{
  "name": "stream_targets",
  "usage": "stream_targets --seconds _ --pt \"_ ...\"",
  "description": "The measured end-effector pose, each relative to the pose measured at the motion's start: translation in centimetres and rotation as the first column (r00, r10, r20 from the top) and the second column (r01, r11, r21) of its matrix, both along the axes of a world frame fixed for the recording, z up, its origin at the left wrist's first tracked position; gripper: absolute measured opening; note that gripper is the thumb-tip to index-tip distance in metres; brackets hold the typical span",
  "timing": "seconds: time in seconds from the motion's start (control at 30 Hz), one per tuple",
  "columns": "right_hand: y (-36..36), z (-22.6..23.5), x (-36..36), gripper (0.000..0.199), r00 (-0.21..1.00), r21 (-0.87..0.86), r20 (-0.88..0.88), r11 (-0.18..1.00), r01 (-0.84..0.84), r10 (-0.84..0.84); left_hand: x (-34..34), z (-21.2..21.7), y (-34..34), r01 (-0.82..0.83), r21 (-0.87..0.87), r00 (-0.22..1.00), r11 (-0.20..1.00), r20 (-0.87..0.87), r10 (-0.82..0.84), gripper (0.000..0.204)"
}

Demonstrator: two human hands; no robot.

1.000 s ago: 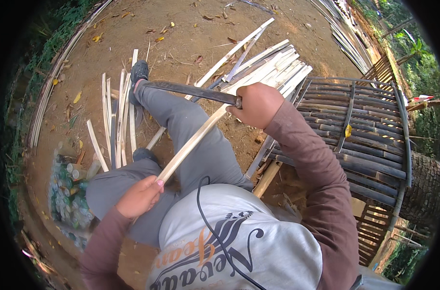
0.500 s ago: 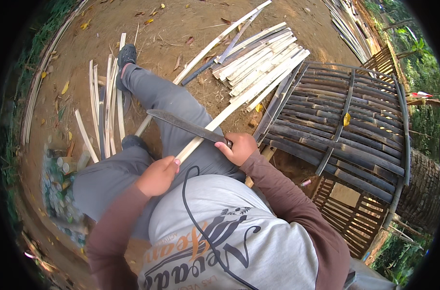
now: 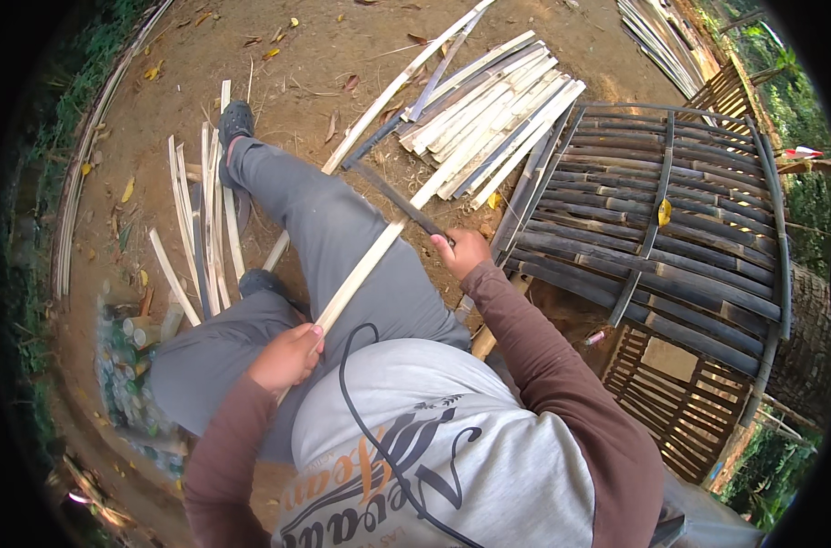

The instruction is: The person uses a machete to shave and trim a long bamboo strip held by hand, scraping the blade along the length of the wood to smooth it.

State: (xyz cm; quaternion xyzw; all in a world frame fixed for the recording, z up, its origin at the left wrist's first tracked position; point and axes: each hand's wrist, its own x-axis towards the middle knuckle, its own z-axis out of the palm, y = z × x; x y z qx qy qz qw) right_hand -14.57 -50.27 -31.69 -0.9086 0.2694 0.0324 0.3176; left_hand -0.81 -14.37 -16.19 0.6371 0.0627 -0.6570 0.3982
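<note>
The left hand is wrapped round a pale wooden strip near its lower end; the strip slants forward and right from that grip, beneath the knife clasped in the right hand. It looks light, springy and splintery, best held well back from the blade

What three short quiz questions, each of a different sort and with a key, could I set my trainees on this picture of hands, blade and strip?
1. Multiple choice: the right grip holds
(a) a hammer
(b) a long-bladed knife
(c) a paintbrush

2. True or false: the left grip holds a pale strip.

3. Fill in: the slatted bamboo platform stands to the person's ____.

Key: 1. b; 2. True; 3. right
</note>
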Motion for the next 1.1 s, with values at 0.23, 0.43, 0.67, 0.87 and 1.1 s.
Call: stream_targets --seconds 0.23,0.43,0.67,0.87,1.1 --pt "-3.5 -4.8 -0.1 0.067 0.982 0.080 -0.073 0.981 0.177 -0.172 0.2 1.1 -0.3 0.064 0.072 0.993 0.995 0.099 -0.071 0.033" --pt "-0.6 -0.2 -0.3 0.066 0.996 0.158 -0.038 0.984 0.088 -0.083 1.1 0.8 -0.4 0.129 0.082 0.986 0.988 0.100 -0.137 0.034" --pt "-5.4 -7.2 0.6 0.065 0.954 0.062 0.008 0.952 0.300 -0.301 0.4 0.0 0.2 0.215 0.065 0.935 0.975 0.275 -0.224 0.037" --pt "-2.2 -1.7 1.3 0.064 0.993 0.088 -0.008 0.990 0.114 -0.114 0.7 0.6 0.1 0.156 0.082 0.974 0.984 0.150 -0.167 0.037" --pt "-4.8 -7.2 0.0 0.065 0.985 0.040 0.014 0.984 0.172 -0.172 -0.4 1.6 0.8 0.173 0.091 0.964 0.981 0.187 -0.188 0.036"
